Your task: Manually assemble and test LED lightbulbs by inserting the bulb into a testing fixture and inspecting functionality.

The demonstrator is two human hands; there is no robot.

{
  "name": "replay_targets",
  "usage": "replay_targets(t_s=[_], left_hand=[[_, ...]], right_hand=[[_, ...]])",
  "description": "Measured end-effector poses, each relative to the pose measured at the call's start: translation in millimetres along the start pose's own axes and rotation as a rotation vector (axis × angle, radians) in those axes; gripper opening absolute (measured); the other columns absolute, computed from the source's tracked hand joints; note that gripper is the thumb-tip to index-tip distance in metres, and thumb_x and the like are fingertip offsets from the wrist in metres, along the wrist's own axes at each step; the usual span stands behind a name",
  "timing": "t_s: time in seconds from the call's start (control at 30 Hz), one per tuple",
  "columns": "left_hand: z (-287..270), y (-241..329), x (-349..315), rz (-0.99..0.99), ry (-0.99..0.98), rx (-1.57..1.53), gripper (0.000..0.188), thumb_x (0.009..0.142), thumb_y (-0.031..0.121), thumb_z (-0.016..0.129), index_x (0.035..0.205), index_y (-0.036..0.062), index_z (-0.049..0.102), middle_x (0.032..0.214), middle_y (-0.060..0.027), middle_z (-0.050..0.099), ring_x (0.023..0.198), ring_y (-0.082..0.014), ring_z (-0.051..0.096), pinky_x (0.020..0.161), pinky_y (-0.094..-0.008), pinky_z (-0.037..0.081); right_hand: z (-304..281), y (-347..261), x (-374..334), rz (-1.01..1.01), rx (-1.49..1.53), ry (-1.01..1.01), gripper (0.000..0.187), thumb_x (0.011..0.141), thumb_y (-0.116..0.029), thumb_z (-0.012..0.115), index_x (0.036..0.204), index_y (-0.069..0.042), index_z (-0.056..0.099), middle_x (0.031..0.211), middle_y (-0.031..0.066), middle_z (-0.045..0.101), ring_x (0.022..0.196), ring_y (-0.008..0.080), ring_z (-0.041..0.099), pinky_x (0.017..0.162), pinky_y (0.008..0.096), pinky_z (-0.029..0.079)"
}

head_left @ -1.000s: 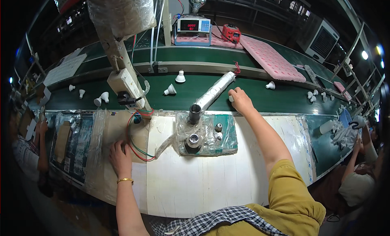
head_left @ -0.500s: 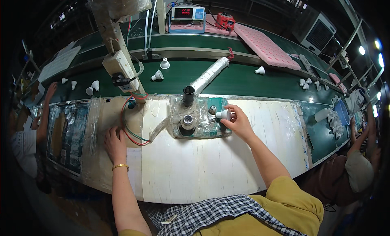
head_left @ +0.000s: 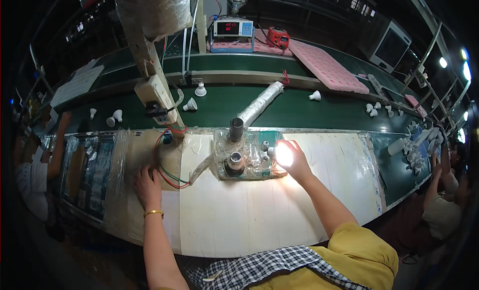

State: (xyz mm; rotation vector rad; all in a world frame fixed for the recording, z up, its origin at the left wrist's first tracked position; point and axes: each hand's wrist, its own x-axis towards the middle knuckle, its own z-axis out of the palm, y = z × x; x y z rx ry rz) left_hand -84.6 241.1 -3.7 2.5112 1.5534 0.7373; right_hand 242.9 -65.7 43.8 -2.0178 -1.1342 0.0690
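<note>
My right hand [head_left: 299, 165] grips a spotlight bulb [head_left: 284, 154] that glows brightly, its base end against the right side of a tape-wrapped green test block [head_left: 255, 171]. On that block stand a dark upright tube [head_left: 236, 130] and a round metal-topped lamp socket [head_left: 235, 162], with small metal contacts [head_left: 266, 151] beside the bulb's base. My left hand [head_left: 147, 186] lies on brown board [head_left: 134, 210] at the left, fingers somewhat apart and nothing in them. Red and green wires [head_left: 167, 173] loop near its fingertips.
White bulbs [head_left: 190, 104] stand and lie on the green conveyor belt [head_left: 269, 110] beyond the bench. A meter with red digits [head_left: 232, 28] and a red device [head_left: 278, 37] are at the back. A post with a power strip [head_left: 154, 98] rises at left. Other people [head_left: 444, 190] sit at both sides.
The bulb in my right hand has gone from dark to brightly lit. My left hand remains on the board. The whole view has shifted slightly.
</note>
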Motion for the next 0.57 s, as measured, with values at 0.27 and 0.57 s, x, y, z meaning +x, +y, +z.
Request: replay_targets(t_s=[0.27, 0.57], left_hand=[[6.8, 0.5, -2.0, 0.030, 0.041, 0.007, 0.031, 0.089, 0.026, 0.058, 0.114, 0.0076, 0.060, 0.120, -0.0157, 0.057, 0.112, -0.0334, 0.053, 0.094, -0.0453, 0.041], [-14.1, -8.5, 4.7, -0.035, 0.043, 0.066, 0.032, 0.086, 0.032, 0.057, 0.109, 0.0092, 0.061, 0.111, -0.0140, 0.062, 0.104, -0.0333, 0.058, 0.090, -0.0466, 0.045]], right_hand=[[-2.6, 6.6, -0.8, -0.003, -0.003, -0.007, 0.047, 0.074, -0.007, 0.076, 0.116, -0.003, 0.056, 0.112, 0.0112, 0.056, 0.100, 0.0261, 0.059, 0.086, 0.0339, 0.049], [9.7, 17.4, 91.6, 0.321, 0.504, -0.135, 0.035, 0.086, -0.015, 0.063, 0.120, -0.012, 0.054, 0.091, 0.0033, 0.065, 0.081, 0.0112, 0.060, 0.064, 0.0248, 0.047]])
